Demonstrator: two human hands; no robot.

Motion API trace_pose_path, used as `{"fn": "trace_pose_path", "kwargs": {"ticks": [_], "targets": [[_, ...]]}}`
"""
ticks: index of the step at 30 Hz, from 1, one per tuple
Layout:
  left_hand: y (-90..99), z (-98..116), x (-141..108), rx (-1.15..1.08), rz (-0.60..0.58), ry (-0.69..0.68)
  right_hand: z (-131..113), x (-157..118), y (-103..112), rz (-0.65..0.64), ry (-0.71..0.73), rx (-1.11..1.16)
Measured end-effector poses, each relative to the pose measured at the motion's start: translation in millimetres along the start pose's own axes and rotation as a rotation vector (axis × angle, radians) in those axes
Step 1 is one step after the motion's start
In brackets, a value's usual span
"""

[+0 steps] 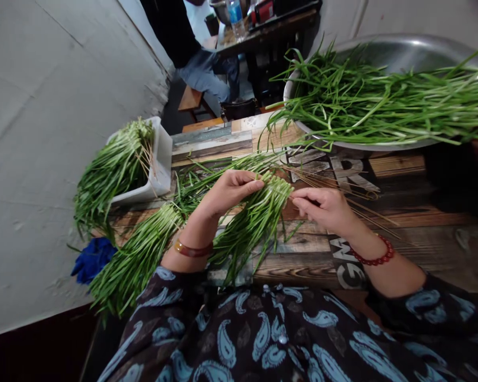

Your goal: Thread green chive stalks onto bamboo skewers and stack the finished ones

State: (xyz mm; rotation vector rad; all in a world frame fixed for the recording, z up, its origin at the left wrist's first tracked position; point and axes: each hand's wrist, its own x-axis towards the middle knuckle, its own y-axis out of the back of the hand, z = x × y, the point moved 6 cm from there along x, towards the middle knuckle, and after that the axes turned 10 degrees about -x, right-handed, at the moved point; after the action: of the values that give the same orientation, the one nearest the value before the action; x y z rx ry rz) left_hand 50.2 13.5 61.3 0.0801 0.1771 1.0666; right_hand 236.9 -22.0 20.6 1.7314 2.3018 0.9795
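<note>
A bunch of garlic chives hangs over the wooden table in front of me, its pale cut ends lined up at the top and its green leaves trailing down. My left hand grips the left end of that row, thumb laid along the cut ends. At the right end, my right hand is closed in a pinch; what sits between its fingertips is too small to make out. Loose chives lie just beyond my hands. Thin wooden skewers are scattered on the table beside and behind my right hand.
A large metal basin heaped with long chives stands at the back right. To the left, a white plastic tub holds skewered bunches. Another bunch and a blue cloth-like item lie nearer. Someone in jeans is beyond the table.
</note>
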Motion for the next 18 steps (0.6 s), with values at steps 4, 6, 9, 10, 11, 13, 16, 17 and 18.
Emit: {"fn": "trace_pose_path", "kwargs": {"ticks": [4,6,9,10,11,13,16,17,18], "targets": [[0.2,4.2,-2.6,-0.109,0.073,-0.004,-4.5,-1.5,7.8,0.104,0.05,-0.041],[-3.3,7.4,-3.4,-0.167,0.074,-0.002,-9.4,-2.3,11.4,0.162,0.102,-0.084],[-7.7,14.4,-5.2,-0.207,0.084,-0.015,-18.4,-2.5,14.8,0.221,0.167,-0.164],[-8.3,16.8,-6.4,-0.214,0.094,-0.021,-22.0,-2.3,15.9,0.24,0.187,-0.192],[-8.5,19.0,-7.9,-0.222,0.106,-0.026,-25.8,-2.1,16.9,0.258,0.207,-0.217],[-8.4,22.8,-12.3,-0.234,0.132,-0.03,-33.3,-1.3,19.0,0.285,0.243,-0.256],[-7.6,28.6,-21.9,-0.247,0.155,-0.039,-43.1,0.7,23.0,0.294,0.283,-0.282],[-7.2,31.1,-25.6,-0.252,0.153,-0.044,-46.5,1.8,25.1,0.29,0.297,-0.285],[-6.9,34.0,-29.1,-0.258,0.143,-0.049,-50.2,3.3,27.4,0.278,0.309,-0.287]]}}
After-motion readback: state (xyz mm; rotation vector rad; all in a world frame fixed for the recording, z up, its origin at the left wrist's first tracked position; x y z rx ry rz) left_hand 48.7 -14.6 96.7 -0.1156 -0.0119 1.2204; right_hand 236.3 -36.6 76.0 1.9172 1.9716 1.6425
